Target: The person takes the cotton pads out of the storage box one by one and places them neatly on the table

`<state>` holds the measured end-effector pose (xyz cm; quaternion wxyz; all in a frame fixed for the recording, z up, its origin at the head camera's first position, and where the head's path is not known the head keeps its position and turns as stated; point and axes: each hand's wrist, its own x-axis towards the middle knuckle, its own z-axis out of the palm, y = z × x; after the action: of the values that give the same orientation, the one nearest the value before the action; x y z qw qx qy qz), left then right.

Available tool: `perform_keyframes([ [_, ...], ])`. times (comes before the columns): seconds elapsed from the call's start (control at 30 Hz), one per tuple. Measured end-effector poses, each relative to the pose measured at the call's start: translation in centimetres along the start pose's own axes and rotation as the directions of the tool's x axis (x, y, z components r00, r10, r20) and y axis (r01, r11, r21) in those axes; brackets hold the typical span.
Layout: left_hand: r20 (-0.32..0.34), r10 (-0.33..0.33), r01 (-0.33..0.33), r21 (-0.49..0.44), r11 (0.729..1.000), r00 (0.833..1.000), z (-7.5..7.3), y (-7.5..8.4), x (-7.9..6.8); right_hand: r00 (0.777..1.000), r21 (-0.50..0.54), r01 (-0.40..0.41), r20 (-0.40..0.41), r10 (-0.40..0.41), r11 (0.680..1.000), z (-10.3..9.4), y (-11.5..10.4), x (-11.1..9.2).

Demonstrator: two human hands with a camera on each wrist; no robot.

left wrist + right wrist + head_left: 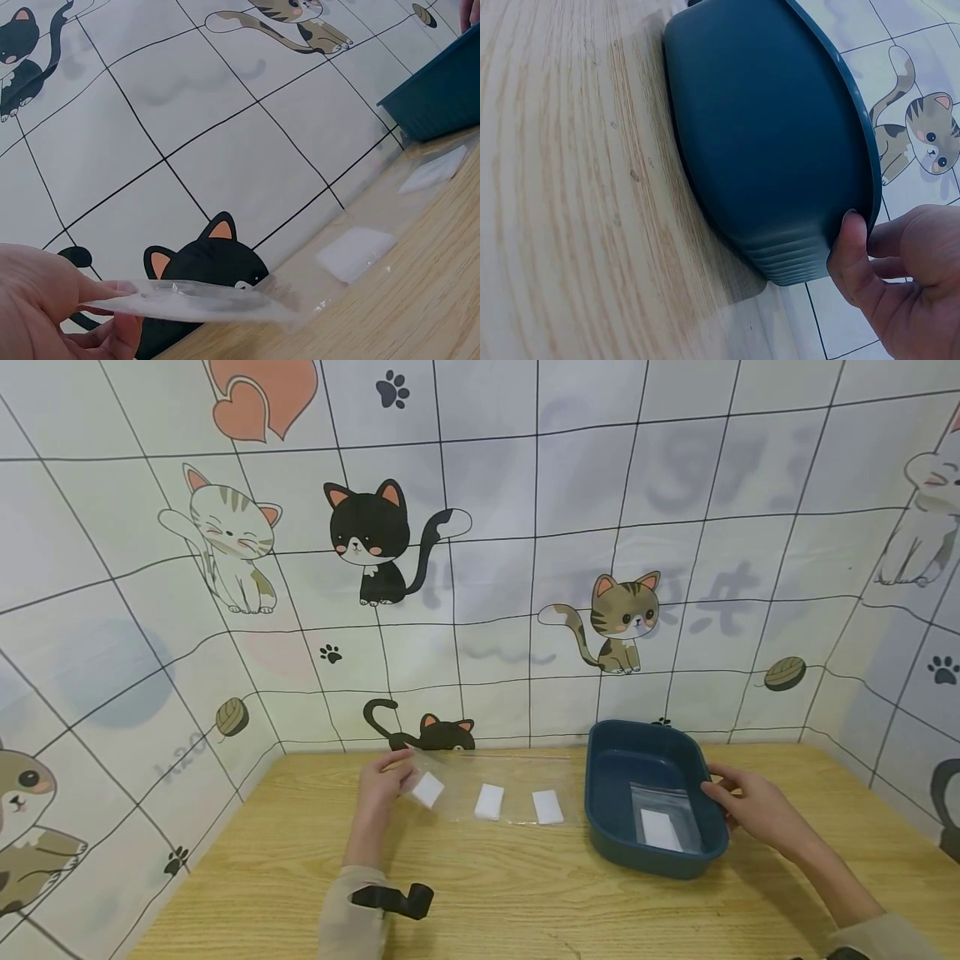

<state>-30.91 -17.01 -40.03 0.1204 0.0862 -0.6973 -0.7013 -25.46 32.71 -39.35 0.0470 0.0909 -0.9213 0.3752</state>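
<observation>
My left hand (384, 778) pinches the edge of a clear plastic bag (187, 301) with a white rectangular piece (427, 790) in it, raised at its near end in the left wrist view. Beside it, more clear bagging lies along the table with a middle white piece (490, 802) and a right-hand one (547, 807). My right hand (757, 806) grips the right rim of a dark blue plastic basin (626, 768), thumb against the outer wall in the right wrist view. Inside the basin lies a clear zip bag (678, 806) holding another white piece (660, 830).
A light wood table (480, 893) carries everything. White cloth (487, 610) printed with cats and grid lines stands right behind and on both sides. The basin's left wall is close to the rightmost bag.
</observation>
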Motion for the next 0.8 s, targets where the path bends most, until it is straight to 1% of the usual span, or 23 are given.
perform_keyframes([
  [0.27,-0.031,-0.019,0.022,0.069,0.997,0.999,-0.5,-0.1,0.0,1.0,-0.005,0.004,-0.004,-0.004,1.0,0.0,0.0,0.0],
  [0.5,-0.085,-0.002,0.017,0.178,0.984,0.996,-0.7,-0.1,-0.1,1.0,-0.007,-0.003,0.003,0.003,1.0,0.0,0.0,0.0],
  [0.63,-0.106,0.045,-0.015,0.268,0.963,0.993,-1.0,-0.2,-0.2,1.0,-0.005,-0.01,0.007,0.01,1.0,-0.1,0.0,0.0],
  [0.8,-0.113,0.109,-0.058,0.382,0.922,0.988,-1.6,-0.5,0.0,1.0,-0.005,-0.009,0.006,0.01,1.0,0.0,0.0,0.0],
])
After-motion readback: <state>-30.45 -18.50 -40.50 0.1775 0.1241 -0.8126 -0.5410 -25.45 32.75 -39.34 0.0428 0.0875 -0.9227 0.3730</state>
